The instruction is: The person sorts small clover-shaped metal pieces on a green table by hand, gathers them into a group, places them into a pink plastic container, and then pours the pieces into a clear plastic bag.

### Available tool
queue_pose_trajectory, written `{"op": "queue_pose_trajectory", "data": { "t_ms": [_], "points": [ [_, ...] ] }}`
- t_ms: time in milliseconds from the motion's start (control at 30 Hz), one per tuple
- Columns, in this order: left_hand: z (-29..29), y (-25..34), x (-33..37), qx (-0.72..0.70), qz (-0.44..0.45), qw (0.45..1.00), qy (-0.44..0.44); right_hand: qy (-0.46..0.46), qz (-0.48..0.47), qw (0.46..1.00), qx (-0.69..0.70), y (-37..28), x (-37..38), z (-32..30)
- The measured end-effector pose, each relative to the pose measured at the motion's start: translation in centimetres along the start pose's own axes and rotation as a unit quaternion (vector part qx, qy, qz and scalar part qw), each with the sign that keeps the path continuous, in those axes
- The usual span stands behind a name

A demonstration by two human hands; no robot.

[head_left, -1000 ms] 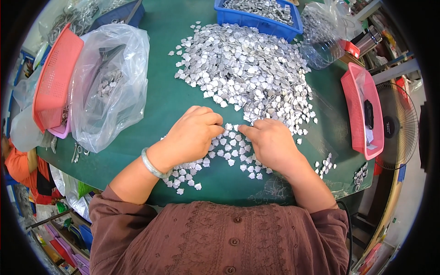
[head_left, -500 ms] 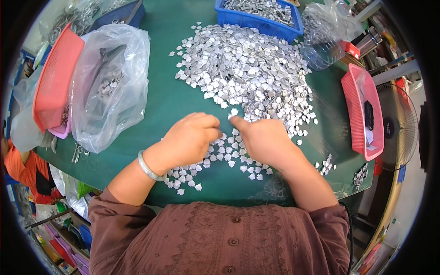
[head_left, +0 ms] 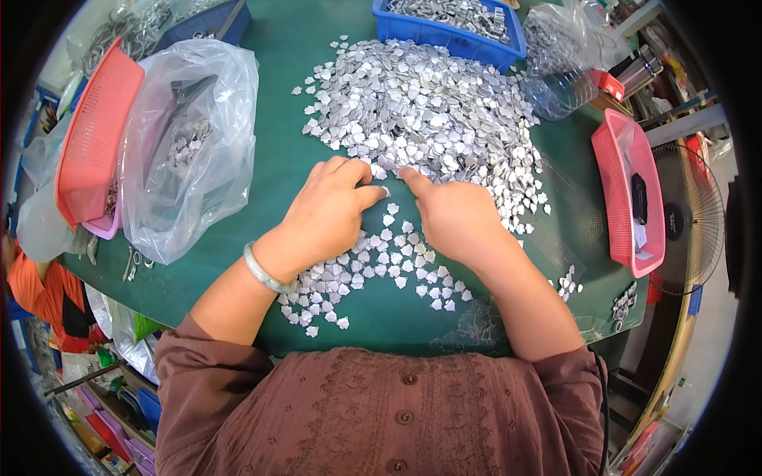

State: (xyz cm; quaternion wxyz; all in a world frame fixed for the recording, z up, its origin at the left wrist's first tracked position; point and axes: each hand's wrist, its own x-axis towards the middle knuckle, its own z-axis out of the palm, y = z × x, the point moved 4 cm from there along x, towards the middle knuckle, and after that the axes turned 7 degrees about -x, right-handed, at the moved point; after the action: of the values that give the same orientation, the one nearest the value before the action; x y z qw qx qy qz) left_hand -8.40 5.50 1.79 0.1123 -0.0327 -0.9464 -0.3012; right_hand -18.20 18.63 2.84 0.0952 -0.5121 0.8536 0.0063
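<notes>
A heap of small silvery metal pieces (head_left: 432, 111), flat with scalloped edges, covers the far middle of the green table (head_left: 278, 95). At its near edge, my left hand (head_left: 329, 206) has thumb and forefinger apart; a small pale bit shows at the thumb tip, too small to make out. My right hand (head_left: 460, 214) stretches its forefinger onto pieces at the heap's edge, its other fingers curled under and partly hidden. Between and below my hands lies a looser scatter of the same pieces (head_left: 389, 258). A pale bangle (head_left: 266, 274) circles my left wrist.
At left, a clear plastic bag (head_left: 198, 190) with some pieces inside stands beside a coral basket (head_left: 99, 143). A blue bin (head_left: 448, 40) of metal parts sits behind the heap. To the right are a pink basket (head_left: 627, 190) and a fan (head_left: 683, 222).
Both hands have moved away from me to the heap's near edge. My left thumb and forefinger, close together before, are now apart. My right forefinger has shifted from a single piece onto the heap's edge.
</notes>
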Motion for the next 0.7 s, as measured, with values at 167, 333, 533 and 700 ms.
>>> {"op": "queue_pose_trajectory", "data": {
  "t_ms": [167, 333, 533, 700],
  "points": [
    [-0.8, -0.1, -1.1, -0.023, 0.012, 1.000, -0.009, -0.017, -0.038, 0.999, -0.007, 0.1, -0.7, 0.2],
    [-1.5, -0.6, -1.2, -0.025, 0.014, 0.999, -0.014, -0.007, -0.050, 0.999, 0.009, 0.2, -1.3, -0.5],
    [-1.3, -1.2, -0.2, 0.004, -0.009, 0.999, 0.048, 0.065, -0.049, 0.996, 0.029, 0.7, -1.4, 0.5],
    [-1.0, -1.4, 0.3, 0.012, -0.011, 0.998, 0.054, 0.063, -0.102, 0.992, 0.038, 0.2, -1.1, 0.2]
  ]
}}
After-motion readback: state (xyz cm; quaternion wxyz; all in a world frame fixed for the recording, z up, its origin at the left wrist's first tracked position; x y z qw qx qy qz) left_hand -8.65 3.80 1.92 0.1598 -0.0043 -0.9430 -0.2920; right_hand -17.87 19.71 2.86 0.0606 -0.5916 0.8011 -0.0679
